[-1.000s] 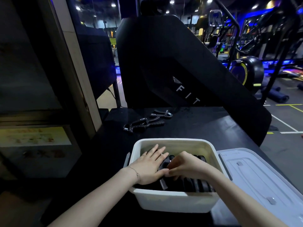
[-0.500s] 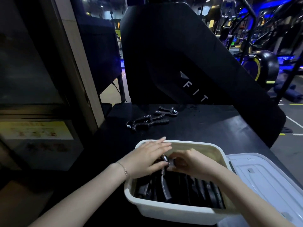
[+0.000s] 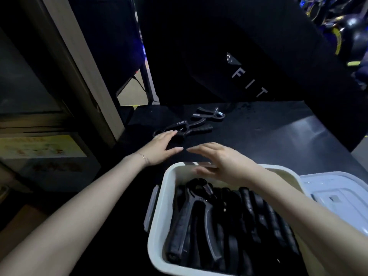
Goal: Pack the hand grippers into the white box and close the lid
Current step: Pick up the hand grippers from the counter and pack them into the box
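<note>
The white box (image 3: 159, 216) stands at the near edge of the black table, holding several black hand grippers (image 3: 199, 220) laid side by side. Its white lid (image 3: 338, 198) lies flat to the right of it. Two more hand grippers lie farther back on the table: one (image 3: 191, 127) at my left fingertips and one (image 3: 211, 114) behind it. My left hand (image 3: 159, 150) stretches flat toward the nearer one, fingers apart, holding nothing. My right hand (image 3: 221, 162) hovers over the box's far rim, fingers spread and empty.
The black table (image 3: 268, 136) runs back to a large black padded panel (image 3: 239, 56) lettered FIT. A pillar (image 3: 83, 62) and a dark window stand at the left. Gym machines show at the far right.
Both hands have lifted out of the box and moved away from me. The left hand now reaches the loose gripper on the table. The camera has tilted down.
</note>
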